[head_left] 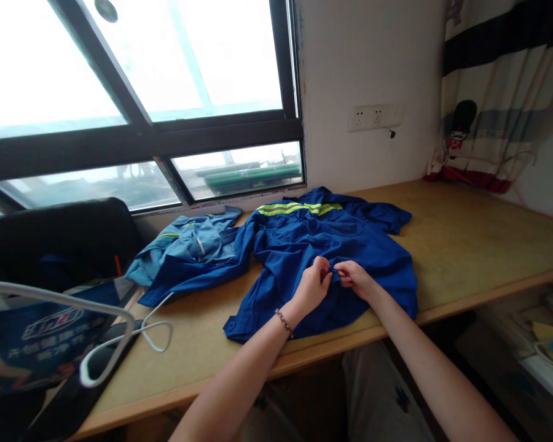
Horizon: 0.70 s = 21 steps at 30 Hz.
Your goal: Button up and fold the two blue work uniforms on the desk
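Note:
A dark blue work jacket with a yellow reflective stripe across its chest lies spread on the wooden table, its collar end toward the wall. At the middle of its front, my left hand pinches the cloth, a bracelet on that wrist. My right hand grips the same bit of front edge, fingertips close beside the left ones. Whether a button sits between the fingers is hidden. One dark sleeve stretches left, in front of a lighter blue garment that lies crumpled.
On the left, a white curved tube and a thin cable reach over the table edge, beside a printed blue bag and a black chair back. Wall sockets and a curtain are behind. Shelved items stand low at right.

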Motion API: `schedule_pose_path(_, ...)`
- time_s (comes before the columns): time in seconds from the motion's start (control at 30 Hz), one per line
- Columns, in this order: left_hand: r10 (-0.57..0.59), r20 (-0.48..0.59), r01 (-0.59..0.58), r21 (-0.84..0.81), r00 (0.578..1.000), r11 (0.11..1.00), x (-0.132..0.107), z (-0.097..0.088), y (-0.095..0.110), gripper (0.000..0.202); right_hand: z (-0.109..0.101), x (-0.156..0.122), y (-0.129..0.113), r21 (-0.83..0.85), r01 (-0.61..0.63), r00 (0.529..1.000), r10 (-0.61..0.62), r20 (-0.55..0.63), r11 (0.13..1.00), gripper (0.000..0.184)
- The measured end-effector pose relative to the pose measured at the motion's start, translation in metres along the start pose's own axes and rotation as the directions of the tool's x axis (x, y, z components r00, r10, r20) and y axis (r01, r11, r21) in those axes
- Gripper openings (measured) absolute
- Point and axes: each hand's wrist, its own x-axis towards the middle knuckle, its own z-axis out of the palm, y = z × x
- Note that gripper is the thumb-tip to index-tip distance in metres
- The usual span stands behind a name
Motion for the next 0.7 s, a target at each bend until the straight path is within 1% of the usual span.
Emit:
schedule_pose_path(0.07, 0.038, 0.040, -0.040, 0.057, 0.998, 0.998, -0.001, -0.002, 0.002, 0.014, 0.000, -0.002, -0.001, 0.043, -0.015, 1.000, 0.014, 0.010, 0.999, 0.029)
schedule_pose_path(0.13, 0.043, 0.078, -0.051, 0.107, 0.996, 0.993, -0.003, -0.004, 0.002, 0.016, -0.001, -0.002, -0.001, 0.034, 0.035, 0.999, -0.035, -0.011, 0.999, 0.027)
schedule_pose_path(0.2, 0.042, 0.114, -0.062, 0.169, 0.993, 0.984, -0.004, -0.006, 0.001, 0.026, -0.002, 0.000, -0.001, -0.007, 0.110, 0.991, -0.111, -0.074, 0.994, 0.026)
schedule_pose_path(0.27, 0.062, 0.165, -0.101, 0.238, 0.984, 0.966, -0.006, -0.007, 0.002, 0.038, -0.004, 0.004, 0.000, -0.049, 0.179, 0.971, -0.184, -0.150, 0.983, 0.027)
schedule_pose_path(0.33, 0.101, 0.241, -0.173, 0.297, 0.965, 0.939, -0.008, -0.008, 0.005, 0.049, -0.006, 0.007, 0.001, -0.091, 0.229, 0.943, -0.244, -0.227, 0.969, 0.029)
schedule_pose_path(0.37, 0.127, 0.288, -0.220, 0.319, 0.949, 0.922, -0.009, -0.008, 0.008, 0.054, -0.008, 0.007, 0.001, -0.136, 0.232, 0.930, -0.261, -0.261, 0.963, 0.030)
schedule_pose_path(0.43, 0.169, 0.377, -0.311, 0.357, 0.911, 0.881, -0.014, -0.010, 0.017, 0.065, -0.010, 0.002, 0.001, -0.305, 0.207, 0.912, -0.297, -0.285, 0.929, 0.032)
schedule_pose_path(0.47, 0.177, 0.408, -0.342, 0.378, 0.896, 0.860, -0.019, -0.011, 0.021, 0.071, -0.012, -0.005, 0.001, -0.422, 0.200, 0.907, -0.330, -0.262, 0.884, 0.032)
schedule_pose_path(0.5, 0.172, 0.425, -0.356, 0.404, 0.889, 0.843, -0.025, -0.013, 0.025, 0.078, -0.015, -0.014, 0.002, -0.548, 0.210, 0.902, -0.376, -0.210, 0.809, 0.031)
schedule_pose_path(0.53, 0.155, 0.428, -0.352, 0.434, 0.891, 0.829, -0.033, -0.017, 0.028, 0.082, -0.019, -0.025, 0.002, -0.667, 0.236, 0.894, -0.427, -0.136, 0.707, 0.031)
schedule_pose_path(0.57, 0.127, 0.417, -0.332, 0.468, 0.900, 0.819, -0.043, -0.022, 0.030, 0.085, -0.025, -0.038, 0.004, -0.770, 0.264, 0.878, -0.475, -0.058, 0.582, 0.035)
schedule_pose_path(0.6, 0.094, 0.393, -0.300, 0.506, 0.915, 0.809, -0.054, -0.028, 0.029, 0.083, -0.032, -0.053, 0.005, -0.853, 0.272, 0.860, -0.510, 0.009, 0.445, 0.043)
schedule_pose_path(0.63, 0.064, 0.362, -0.267, 0.546, 0.930, 0.794, -0.066, -0.035, 0.026, 0.080, -0.043, -0.067, 0.007, -0.916, 0.243, 0.849, -0.527, 0.043, 0.318, 0.051)
schedule_pose_path(0.67, 0.033, 0.322, -0.229, 0.591, 0.946, 0.773, -0.078, -0.043, 0.020, 0.073, -0.055, -0.082, 0.010, -0.958, 0.185, 0.843, -0.537, 0.040, 0.219, 0.056)
schedule_pose_path(0.7, 0.002, 0.272, -0.183, 0.641, 0.962, 0.745, -0.091, -0.053, 0.012, 0.066, -0.069, -0.095, 0.013, -0.982, 0.119, 0.842, -0.539, 0.020, 0.150, 0.056)
